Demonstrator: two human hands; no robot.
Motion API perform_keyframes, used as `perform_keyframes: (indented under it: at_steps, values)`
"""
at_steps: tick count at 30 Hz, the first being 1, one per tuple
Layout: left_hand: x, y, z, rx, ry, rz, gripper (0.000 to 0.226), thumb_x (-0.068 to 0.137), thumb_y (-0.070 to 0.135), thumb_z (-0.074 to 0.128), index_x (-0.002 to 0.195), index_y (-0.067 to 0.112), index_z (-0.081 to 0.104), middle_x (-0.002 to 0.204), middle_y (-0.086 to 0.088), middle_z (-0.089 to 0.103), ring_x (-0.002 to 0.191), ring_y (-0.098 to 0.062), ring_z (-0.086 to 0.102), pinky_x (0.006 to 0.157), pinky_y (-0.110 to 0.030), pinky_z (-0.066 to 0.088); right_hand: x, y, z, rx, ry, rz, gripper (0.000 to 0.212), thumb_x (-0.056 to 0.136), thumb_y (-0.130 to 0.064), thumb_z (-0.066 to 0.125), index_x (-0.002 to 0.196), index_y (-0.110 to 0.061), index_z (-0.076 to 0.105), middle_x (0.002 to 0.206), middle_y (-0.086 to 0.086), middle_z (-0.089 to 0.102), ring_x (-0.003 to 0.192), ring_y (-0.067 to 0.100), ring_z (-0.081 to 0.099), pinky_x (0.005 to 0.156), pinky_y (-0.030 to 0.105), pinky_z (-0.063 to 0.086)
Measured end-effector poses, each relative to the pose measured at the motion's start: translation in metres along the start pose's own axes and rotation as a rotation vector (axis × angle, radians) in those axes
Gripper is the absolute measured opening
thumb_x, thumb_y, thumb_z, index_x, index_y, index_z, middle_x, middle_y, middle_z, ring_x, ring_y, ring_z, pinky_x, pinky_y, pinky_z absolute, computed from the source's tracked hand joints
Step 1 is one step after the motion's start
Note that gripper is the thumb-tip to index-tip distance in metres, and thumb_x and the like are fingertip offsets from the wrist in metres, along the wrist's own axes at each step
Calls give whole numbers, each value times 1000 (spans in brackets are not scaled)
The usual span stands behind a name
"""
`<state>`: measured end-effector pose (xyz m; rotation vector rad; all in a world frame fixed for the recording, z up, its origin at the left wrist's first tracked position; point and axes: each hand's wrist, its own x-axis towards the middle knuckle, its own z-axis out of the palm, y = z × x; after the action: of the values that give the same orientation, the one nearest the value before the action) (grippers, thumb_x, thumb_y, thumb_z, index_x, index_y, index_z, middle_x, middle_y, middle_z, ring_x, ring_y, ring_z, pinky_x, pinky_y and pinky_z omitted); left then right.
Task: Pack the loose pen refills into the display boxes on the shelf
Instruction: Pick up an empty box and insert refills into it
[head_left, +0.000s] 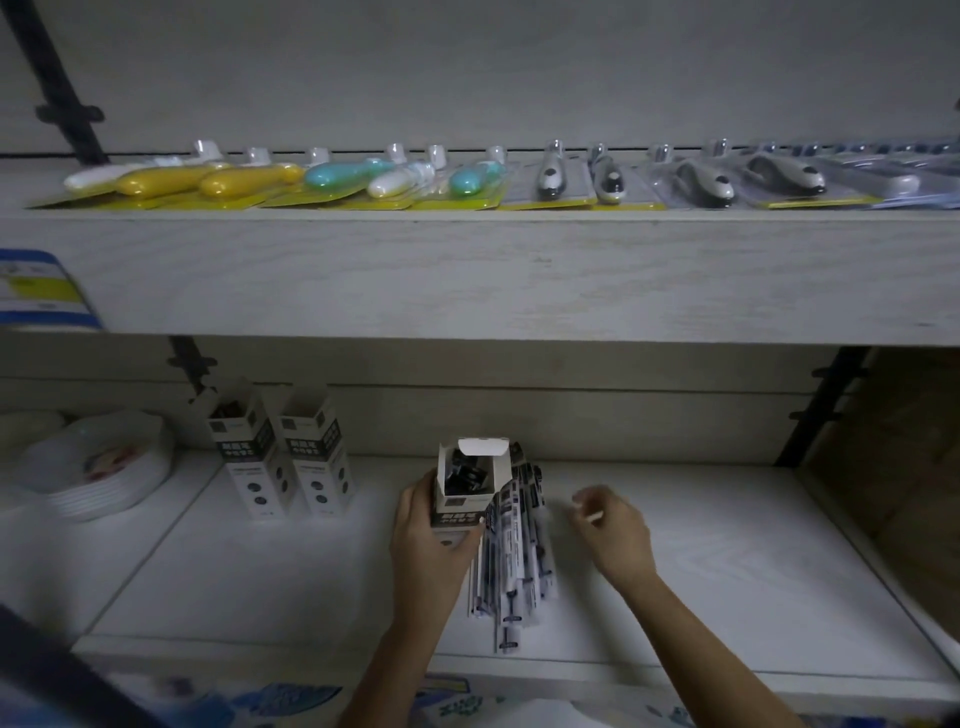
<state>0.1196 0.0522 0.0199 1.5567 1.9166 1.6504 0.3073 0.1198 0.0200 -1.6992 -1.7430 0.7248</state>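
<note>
Head view, looking down onto a white lower shelf (727, 571) of a pale wooden rack. Near the middle, left hand (434, 543) wrapped round a small white-and-black cardboard display box (464, 491), fingers on its left side, thumb across its front. Box upright, top flap open, dark refill ends showing inside. Just right of the box and touching it, a fanned pile of loose pen refills in clear printed sleeves (514, 566), lying flat on the shelf and reaching toward its near edge. Right of the pile, right hand (615, 530) just above the shelf, fingers loosely curled and blurred. Thin pale sliver at the fingertips, too blurred to tell whether anything is pinched there. Far left on the same shelf, two more upright white-and-black cardboard boxes (317, 462) side by side, tops open. Left of those, a stack of white plastic plates (104, 467). Above, on the upper shelf (467, 275), a row of blister-packed yellow, teal, white and silver gadgets (363, 176).
</note>
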Motion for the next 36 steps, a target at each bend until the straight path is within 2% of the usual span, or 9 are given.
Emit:
perform_keyframes:
  at_steps: [6,10,14,18,24,27,30,33,36]
  values:
    - [-1,-2,-5,10,4,-11,54,62,9,82,109,6,56,101,-4,56,88,-19,61,73,-26,53,9,0,38,-43,-74,101,26,88,-43,58,97,-19,61,93,-1,66,85,17,62,76,29,51]
    - [-1,0,-7,15,4,-9,54,62,10,81,109,7,56,102,-4,56,87,-18,61,73,-29,55,18,-8,49,-138,-66,137,27,91,-38,54,106,-17,62,103,4,67,90,21,63,71,26,47]
    - [-3,-1,-10,13,3,-18,55,63,11,81,111,10,55,103,-1,56,88,-16,61,74,-26,54,22,-5,52,-189,-64,180,23,91,-36,54,102,-19,65,98,2,68,85,19,64,72,28,53]
    - [-4,0,-10,7,-2,-21,55,63,10,81,112,10,55,103,-2,56,89,-16,61,76,-26,54,27,2,49,-80,-119,255,25,92,-35,52,99,-16,67,98,5,69,86,22,64,70,29,50]
    - [-5,1,-5,-1,-18,-7,55,63,11,81,112,9,56,102,1,54,89,-16,60,77,-32,55,27,15,32,122,-116,324,24,90,-27,55,92,-4,63,83,9,63,78,23,59,75,33,49]
    - [-5,3,-2,-9,-16,9,54,63,11,81,111,9,56,101,1,53,89,-17,60,77,-28,54,20,28,21,225,-173,356,16,88,-25,59,86,-9,58,88,11,63,85,25,59,84,38,50]
    - [-5,5,1,-9,-18,11,53,63,12,81,110,9,56,102,0,54,89,-16,59,76,-24,51,11,43,14,275,-215,381,23,83,-26,65,96,-8,58,96,9,63,91,24,58,79,33,46]
    - [-6,5,5,-15,-31,12,55,64,15,82,112,8,56,103,1,54,91,-14,58,78,-25,51,2,47,7,264,-242,363,19,79,-21,70,88,-7,61,81,4,62,78,20,56,70,28,41]
    - [-7,6,7,-31,-47,5,58,63,17,81,114,9,55,105,0,54,93,-16,59,78,-23,50,-7,36,-5,279,-244,243,18,81,-19,70,82,-1,64,72,8,63,60,15,53,60,25,40]
